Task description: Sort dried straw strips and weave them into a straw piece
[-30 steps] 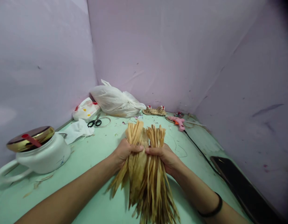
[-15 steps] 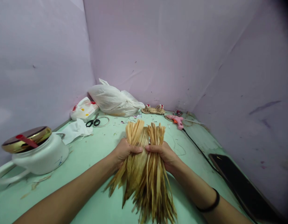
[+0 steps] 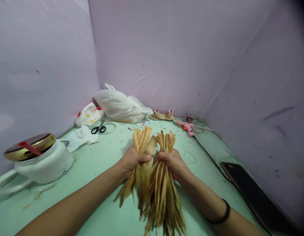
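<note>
My left hand is closed round a bundle of wide, dry, tan leaf strips, its thumb laid across the front. Beside it, my right hand grips a second bundle of narrower dry leaf strips, thumb also in front. Short pale ends stick up above both fists, while the longer, browner ends fan out downward and overlap at the bottom. A small gap shows between the two bundles near the thumbs. Most of the fingers are hidden behind the strips.
A white mug with a gold lid stands at left. Behind are black-handled scissors, a tissue pack, a white plastic bag and woven slippers. A pink glue gun trails its cord past a dark phone-like slab.
The right hand has shifted slightly right, its thumb now apart from the left thumb. Its bundle is gathered tighter, and the lower ends of both bundles have swung a little.
</note>
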Demonstrator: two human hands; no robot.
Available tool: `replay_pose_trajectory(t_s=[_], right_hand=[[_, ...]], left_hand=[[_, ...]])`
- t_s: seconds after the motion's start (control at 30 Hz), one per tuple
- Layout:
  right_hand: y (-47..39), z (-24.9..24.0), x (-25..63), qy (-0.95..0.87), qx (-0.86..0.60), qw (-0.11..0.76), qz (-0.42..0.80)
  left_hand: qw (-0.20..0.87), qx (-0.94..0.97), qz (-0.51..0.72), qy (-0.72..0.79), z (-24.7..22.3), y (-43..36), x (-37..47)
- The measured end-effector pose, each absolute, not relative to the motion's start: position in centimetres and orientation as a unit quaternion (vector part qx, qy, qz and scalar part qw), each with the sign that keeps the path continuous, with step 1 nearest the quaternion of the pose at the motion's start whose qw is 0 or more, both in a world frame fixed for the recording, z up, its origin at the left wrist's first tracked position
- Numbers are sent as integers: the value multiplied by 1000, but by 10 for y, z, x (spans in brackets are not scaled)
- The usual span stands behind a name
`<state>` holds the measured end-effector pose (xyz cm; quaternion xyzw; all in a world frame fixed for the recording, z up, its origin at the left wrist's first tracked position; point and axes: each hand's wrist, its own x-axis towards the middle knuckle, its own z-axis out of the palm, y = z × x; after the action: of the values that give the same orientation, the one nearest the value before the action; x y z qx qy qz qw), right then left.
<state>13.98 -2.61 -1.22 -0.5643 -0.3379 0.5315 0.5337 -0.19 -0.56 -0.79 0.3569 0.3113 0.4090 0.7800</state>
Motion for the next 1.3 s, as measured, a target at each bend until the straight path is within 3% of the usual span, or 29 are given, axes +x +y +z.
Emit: replay_pose_trajectory(t_s=[0.27, 0.37, 0.73, 1.0, 1.3], right_hand=[[-6, 18, 194, -247, -564, 578, 535], [-9, 38, 213, -240, -492, 593, 591], [-21, 5, 158, -226, -406, 427, 776], [-34, 6, 140, -267, -432, 485, 712], [-32, 1, 142, -310, -456, 490, 675]], left_hand=[[782, 307, 393, 375, 3, 24, -27], [781, 305, 371, 399, 6, 30, -33], [777, 371, 381, 335, 2, -1, -9], [756, 405, 397, 327, 1, -11, -2], [733, 414, 387, 377, 1, -10, -2]])
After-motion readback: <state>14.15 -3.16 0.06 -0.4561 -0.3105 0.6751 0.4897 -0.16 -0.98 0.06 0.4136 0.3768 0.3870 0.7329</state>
